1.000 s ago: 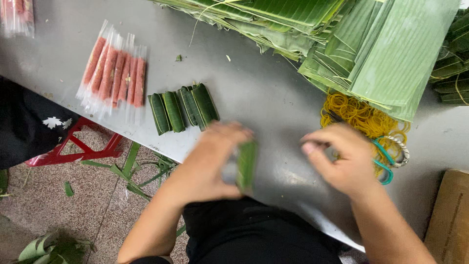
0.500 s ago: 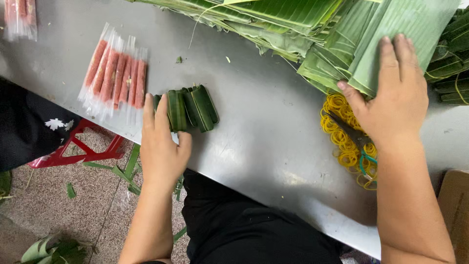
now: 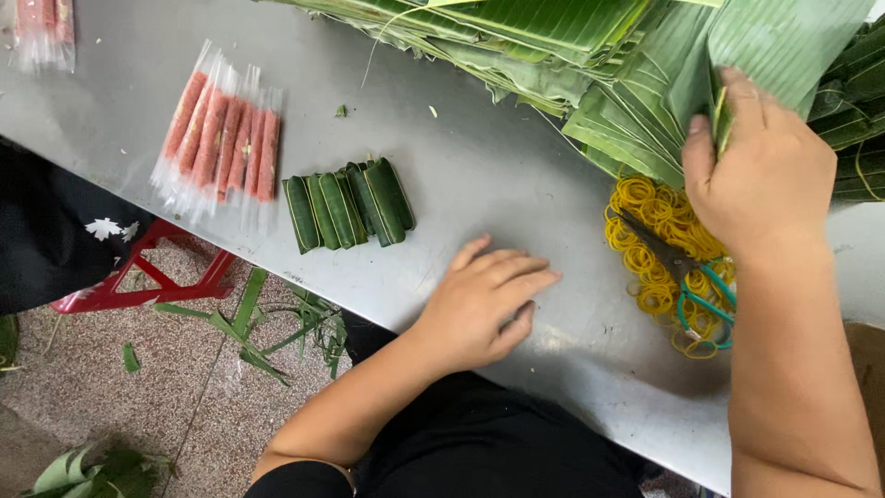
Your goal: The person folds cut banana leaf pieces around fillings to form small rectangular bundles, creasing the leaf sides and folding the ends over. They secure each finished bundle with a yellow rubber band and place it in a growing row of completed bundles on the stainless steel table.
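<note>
Head-camera footage showed us a clear shift from half a second before: our left hand (image 3: 479, 309), which had been pressed against the row of small green leaf-wrapped rolls (image 3: 348, 205), had pulled back toward the near edge of the grey metal table (image 3: 498, 166) and lay flat there, fingers together and holding nothing. The rolls sat well apart from it now, side by side and untouched, with the clear plastic packets of pink sausage sticks (image 3: 221, 138) just beyond them to the left. Our right hand (image 3: 765, 171), which had rested open on the heap a moment earlier, had curled over the edge of a long green banana leaf (image 3: 784, 41) on the stack at the far right, fingers closed on a fold of it, though we could not see how firmly from above. Beneath that wrist lay the pile of yellow rubber bands (image 3: 659, 226) with the green-handled scissors (image 3: 691, 277) on top, both untouched. We judged that one roll had just been added to the row and that a fresh leaf was being picked out, so the wrapping work appeared to sit between one piece and another.
</note>
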Motion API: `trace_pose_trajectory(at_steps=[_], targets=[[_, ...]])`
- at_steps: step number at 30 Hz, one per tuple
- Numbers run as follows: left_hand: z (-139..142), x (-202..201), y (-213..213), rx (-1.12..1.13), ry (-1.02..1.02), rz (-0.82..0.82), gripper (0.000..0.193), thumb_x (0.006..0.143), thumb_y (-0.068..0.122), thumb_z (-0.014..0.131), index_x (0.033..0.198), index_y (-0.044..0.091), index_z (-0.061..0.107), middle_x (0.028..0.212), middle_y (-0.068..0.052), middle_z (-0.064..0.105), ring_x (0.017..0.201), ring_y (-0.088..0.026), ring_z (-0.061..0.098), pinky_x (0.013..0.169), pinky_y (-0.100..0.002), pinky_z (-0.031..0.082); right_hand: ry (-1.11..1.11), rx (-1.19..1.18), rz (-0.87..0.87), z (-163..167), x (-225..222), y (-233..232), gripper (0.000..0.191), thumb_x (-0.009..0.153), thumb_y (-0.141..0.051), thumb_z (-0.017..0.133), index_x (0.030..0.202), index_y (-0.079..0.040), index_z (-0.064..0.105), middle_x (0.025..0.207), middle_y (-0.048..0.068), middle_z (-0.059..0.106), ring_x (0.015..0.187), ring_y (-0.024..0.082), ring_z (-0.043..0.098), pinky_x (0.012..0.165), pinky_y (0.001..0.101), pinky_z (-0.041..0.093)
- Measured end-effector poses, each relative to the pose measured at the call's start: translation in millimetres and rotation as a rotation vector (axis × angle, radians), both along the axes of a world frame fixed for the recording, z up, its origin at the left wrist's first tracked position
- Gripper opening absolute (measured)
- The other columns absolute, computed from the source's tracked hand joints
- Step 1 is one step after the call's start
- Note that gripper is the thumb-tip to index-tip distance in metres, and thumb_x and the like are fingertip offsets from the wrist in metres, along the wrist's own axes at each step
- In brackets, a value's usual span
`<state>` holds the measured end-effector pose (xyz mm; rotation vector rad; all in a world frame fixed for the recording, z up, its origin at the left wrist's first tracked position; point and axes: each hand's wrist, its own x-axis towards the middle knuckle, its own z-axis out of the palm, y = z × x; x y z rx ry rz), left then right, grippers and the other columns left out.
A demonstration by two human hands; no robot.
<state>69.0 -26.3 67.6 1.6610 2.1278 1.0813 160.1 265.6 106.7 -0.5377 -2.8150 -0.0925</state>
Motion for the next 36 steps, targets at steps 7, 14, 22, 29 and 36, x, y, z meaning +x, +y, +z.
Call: trace_pose_trajectory(at_steps=[7, 14, 22, 29, 36], targets=[[1, 7, 6, 0.005, -0.088, -0.069, 0.040, 0.090, 0.015, 0.067, 0.130, 0.015, 0.065, 0.124, -0.003, 0.070, 0.116, -0.023, 0.066, 0.116, -0.057, 0.041, 0.156, 0.065, 0.039, 8, -10, -15, 0.073, 0.081, -0.041, 0.089, 0.131, 0.005, 0.061, 0.131, 0.019, 0.067, 0.110, 0.035, 0.068, 0.089, 0.0409, 0.056], [-3, 6, 3, 0.008, -0.170, -0.087, 0.037, 0.092, 0.017, 0.069, 0.128, 0.015, 0.066, 0.114, -0.005, 0.073, 0.108, -0.024, 0.069, 0.109, -0.051, 0.046, 0.027, 0.040, -0.018, 18, -15, -19, 0.075, 0.081, -0.034, 0.087, 0.141, 0.002, 0.060, 0.131, 0.022, 0.066, 0.112, 0.037, 0.068, 0.086, 0.0441, 0.057], [-5, -2, 4, 0.002, 0.076, -0.020, 0.043, 0.090, 0.016, 0.069, 0.132, 0.010, 0.063, 0.127, -0.010, 0.067, 0.120, -0.030, 0.063, 0.109, -0.048, 0.046, -0.035, 0.050, -0.107, 3, -2, -7, 0.058, 0.093, -0.016, 0.077, 0.147, -0.004, 0.059, 0.101, 0.018, 0.073, 0.082, 0.036, 0.070, 0.068, 0.0484, 0.055], [-9, -7, 31, 0.010, -0.128, 0.081, 0.075, 0.089, 0.020, 0.072, 0.157, 0.008, 0.040, 0.152, -0.017, 0.049, 0.135, -0.038, 0.053, 0.112, -0.048, 0.047, 0.120, 0.036, -0.086, 23, 50, -38, 0.048, 0.106, -0.012, 0.071, 0.151, -0.002, 0.061, 0.100, 0.017, 0.070, 0.082, 0.033, 0.068, 0.075, 0.0402, 0.055], [-25, 15, 86, 0.200, 0.123, 0.087, 0.089, 0.068, 0.044, 0.080, 0.143, 0.012, 0.044, 0.149, -0.024, 0.045, 0.140, -0.045, 0.047, 0.117, -0.054, 0.040, 0.041, -0.330, -0.088, 75, 57, -142, 0.057, 0.092, -0.020, 0.074, 0.143, 0.002, 0.061, 0.104, 0.020, 0.073, 0.080, 0.036, 0.071, 0.075, 0.0425, 0.056]])
